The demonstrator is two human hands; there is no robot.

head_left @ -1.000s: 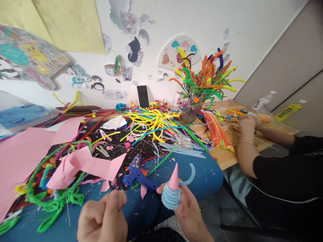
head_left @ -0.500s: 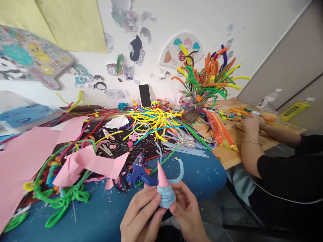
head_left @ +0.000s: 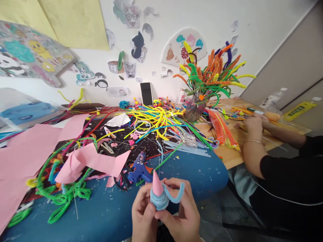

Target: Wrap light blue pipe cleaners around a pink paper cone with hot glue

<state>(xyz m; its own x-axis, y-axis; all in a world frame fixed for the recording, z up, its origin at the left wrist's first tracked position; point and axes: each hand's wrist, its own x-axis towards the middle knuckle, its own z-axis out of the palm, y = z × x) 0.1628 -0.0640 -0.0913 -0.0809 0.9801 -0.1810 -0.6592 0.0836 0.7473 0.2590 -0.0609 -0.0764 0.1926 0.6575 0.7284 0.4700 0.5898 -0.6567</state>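
Observation:
Between my two hands stands a small pink paper cone, tip up, its lower part wrapped in coils of light blue pipe cleaner. The pipe cleaner's loose end curves out to the right, over my right fingers. My left hand grips the wrapped base from the left, thumb in front. My right hand closes on it from the right, its thumb pressed to the lower front of the coils. Just beyond the cone lies a blue glue gun, partly hidden by the cone tip. Black-handled scissors lie left of it.
Pink paper sheets and green pipe cleaners cover the left side. Yellow pipe cleaners are heaped mid-table. A vase of colourful pipe-cleaner stems stands behind. At right, another person's hands work at the wooden table.
Both hands have shifted slightly left with the cone. The loose pipe cleaner end has swung nearer, from behind my right hand to over its fingers. The view has moved slightly.

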